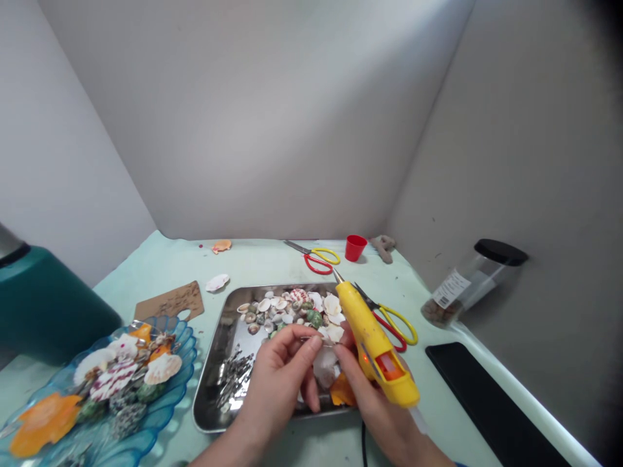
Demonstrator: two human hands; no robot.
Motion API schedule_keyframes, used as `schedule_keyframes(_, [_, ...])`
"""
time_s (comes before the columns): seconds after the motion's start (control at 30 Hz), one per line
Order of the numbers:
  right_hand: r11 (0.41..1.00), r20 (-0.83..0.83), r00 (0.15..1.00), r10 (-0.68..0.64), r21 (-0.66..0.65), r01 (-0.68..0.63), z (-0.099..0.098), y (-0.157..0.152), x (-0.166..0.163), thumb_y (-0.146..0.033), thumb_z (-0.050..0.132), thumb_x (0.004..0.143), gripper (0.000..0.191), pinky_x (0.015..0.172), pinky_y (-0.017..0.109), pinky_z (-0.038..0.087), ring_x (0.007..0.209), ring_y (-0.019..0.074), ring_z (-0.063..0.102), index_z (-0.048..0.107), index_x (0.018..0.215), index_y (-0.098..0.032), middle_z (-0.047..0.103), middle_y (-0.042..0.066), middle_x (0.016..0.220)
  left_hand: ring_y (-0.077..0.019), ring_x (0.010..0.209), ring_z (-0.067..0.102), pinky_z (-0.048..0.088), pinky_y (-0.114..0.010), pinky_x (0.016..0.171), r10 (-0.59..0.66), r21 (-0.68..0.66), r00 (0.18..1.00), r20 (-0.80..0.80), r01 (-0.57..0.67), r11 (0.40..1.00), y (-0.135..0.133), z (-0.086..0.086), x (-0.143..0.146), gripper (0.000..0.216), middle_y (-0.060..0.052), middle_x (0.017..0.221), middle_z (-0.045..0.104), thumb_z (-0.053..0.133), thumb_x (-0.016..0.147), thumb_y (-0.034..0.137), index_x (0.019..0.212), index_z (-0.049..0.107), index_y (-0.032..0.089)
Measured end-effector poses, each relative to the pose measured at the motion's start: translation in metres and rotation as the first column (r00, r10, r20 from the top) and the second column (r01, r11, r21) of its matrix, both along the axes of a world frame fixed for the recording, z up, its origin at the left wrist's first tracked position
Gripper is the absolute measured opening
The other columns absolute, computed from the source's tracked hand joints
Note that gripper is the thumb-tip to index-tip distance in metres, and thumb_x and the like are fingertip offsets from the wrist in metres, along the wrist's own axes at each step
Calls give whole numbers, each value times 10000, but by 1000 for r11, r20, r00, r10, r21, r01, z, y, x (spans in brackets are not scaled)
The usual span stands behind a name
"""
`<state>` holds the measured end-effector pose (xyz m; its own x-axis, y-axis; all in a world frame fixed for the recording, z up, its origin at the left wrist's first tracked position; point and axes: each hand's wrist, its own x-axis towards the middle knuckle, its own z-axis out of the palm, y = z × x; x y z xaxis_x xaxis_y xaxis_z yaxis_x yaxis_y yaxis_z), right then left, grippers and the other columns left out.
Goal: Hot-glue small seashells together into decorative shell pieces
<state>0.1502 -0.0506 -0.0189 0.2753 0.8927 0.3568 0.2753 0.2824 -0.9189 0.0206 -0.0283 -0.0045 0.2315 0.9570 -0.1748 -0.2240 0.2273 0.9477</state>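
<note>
Over the metal tray, my left hand (280, 376) has its thumb and forefinger pinched together on a small, thin, pale thing that I cannot make out. My right hand (372, 405) holds a yellow glue gun (367, 331), nozzle pointing up and away to the left, with a small light glowing on its side. The right thumb and fingertips also meet close to the left fingertips, at the same thin piece. Beneath the hands, the steel tray (208, 389) carries many shells (287, 311), a heap of small dark metal pieces (235, 376) and an orange shell (342, 390).
A blue scalloped dish (168, 402) of shells stands left, beside a green bottle (48, 305) and brown card (170, 302). Behind the tray are scissors (321, 259) and a red cup (355, 248). More scissors (399, 324), a jar (467, 285) and a black slab (479, 395) lie right.
</note>
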Motion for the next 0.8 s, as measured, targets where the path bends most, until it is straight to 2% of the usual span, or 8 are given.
schedule_keyframes(0.13, [998, -47, 999, 22, -58, -25, -3, 1, 2, -381, 656, 750, 196, 492, 257, 494, 670, 201, 634, 622, 860, -221, 681, 28, 806, -6, 234, 330, 210, -143, 332, 80, -25, 996, 39, -79, 997, 1, 4, 1, 198, 103, 395, 488, 624, 777, 353, 816, 553, 172])
schedule_keyframes(0.23, [992, -81, 996, 48, -116, -58, -3, 1, 3, -385, 664, 753, 219, 502, 254, 512, 652, 194, 645, 634, 890, -217, 694, 28, 815, -9, 235, 304, 198, -149, 331, 81, -39, 995, 57, -79, 996, 1, 6, 2, 218, 110, 388, 468, 638, 760, 364, 836, 558, 175])
schedule_keyframes(0.37, [983, -197, 980, 17, -177, -53, 0, 1, 3, -401, 681, 736, 253, 531, 259, 544, 644, 196, 657, 647, 874, -193, 702, 45, 796, -22, 255, 341, 224, -157, 352, 57, -40, 997, 50, -55, 998, 0, 6, 2, 220, 103, 384, 473, 631, 763, 361, 865, 574, 174])
schedule_keyframes(0.53, [989, -304, 952, -45, -150, -1, 2, 5, 1, -374, 706, 717, 296, 608, 260, 551, 683, 184, 654, 653, 924, -169, 693, 34, 803, -22, 283, 375, 241, -159, 353, 21, -22, 999, -24, -22, 1000, 1, 2, 2, 211, 77, 453, 524, 655, 739, 340, 812, 578, 158])
schedule_keyframes(0.63, [988, -343, 939, -24, -149, -29, 4, 6, 0, -372, 702, 721, 293, 549, 244, 536, 617, 162, 630, 640, 922, -169, 672, 16, 750, -34, 301, 380, 267, -156, 361, 20, -18, 999, -48, -20, 1000, 2, 1, 1, 204, 79, 426, 506, 645, 747, 337, 801, 558, 160])
schedule_keyframes(0.8, [977, -321, 945, 62, -172, -122, 6, 5, 1, -378, 708, 713, 269, 511, 248, 517, 588, 166, 614, 626, 863, -172, 659, 22, 733, -77, 371, 469, 372, -176, 438, 49, -66, 996, 70, -45, 997, 1, 4, 1, 214, 61, 416, 543, 609, 778, 350, 856, 506, 179])
